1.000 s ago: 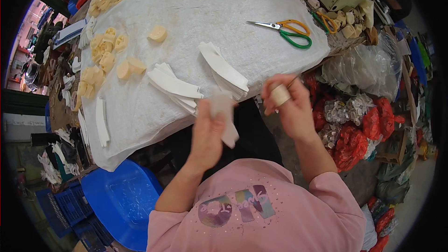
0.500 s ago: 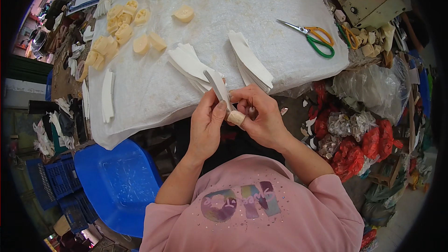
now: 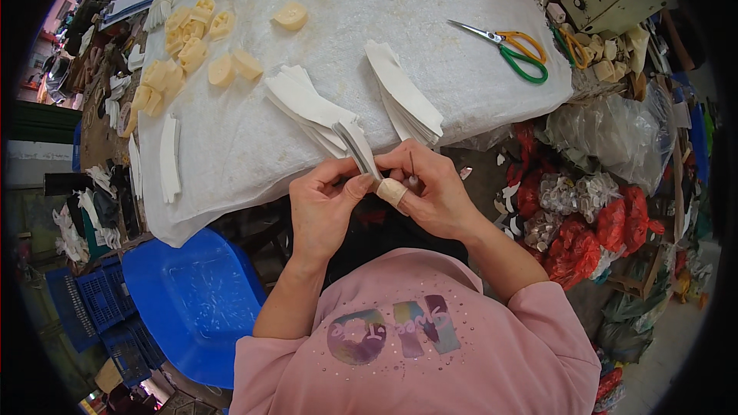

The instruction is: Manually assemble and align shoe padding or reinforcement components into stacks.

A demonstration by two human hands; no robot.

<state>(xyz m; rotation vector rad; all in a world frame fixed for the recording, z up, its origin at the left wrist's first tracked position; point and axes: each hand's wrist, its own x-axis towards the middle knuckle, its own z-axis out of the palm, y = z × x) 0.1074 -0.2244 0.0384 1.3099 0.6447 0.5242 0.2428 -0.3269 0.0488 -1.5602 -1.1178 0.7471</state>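
Note:
A white fabric strip (image 3: pixel 356 150) with a grey edge stands up between my hands, just past the table's near edge. My left hand (image 3: pixel 320 204) pinches its lower end between thumb and fingers. From the other side my right hand (image 3: pixel 434 188) closes on the same end, a beige wrap (image 3: pixel 392 191) around its thumb. A thin dark rod (image 3: pixel 412 161) sticks up from the right fingers; its kind is unclear. Beyond the hands lie a fanned stack of white strips (image 3: pixel 307 104) and a second stack (image 3: pixel 405 92) to its right.
White sheeting covers the table (image 3: pixel 330 15). Cream moulded pieces (image 3: pixel 184 38) gather at the left, near a few loose strips (image 3: pixel 171 157). Scissors (image 3: pixel 511 50) with green and orange handles lie at the right. A blue chair (image 3: pixel 192 292) stands left; red bags (image 3: pixel 576 250) lie right.
My left hand has shifted slightly left and its fingers have changed their pinch. The held strip leans a little more to the left. The view has shifted slightly.

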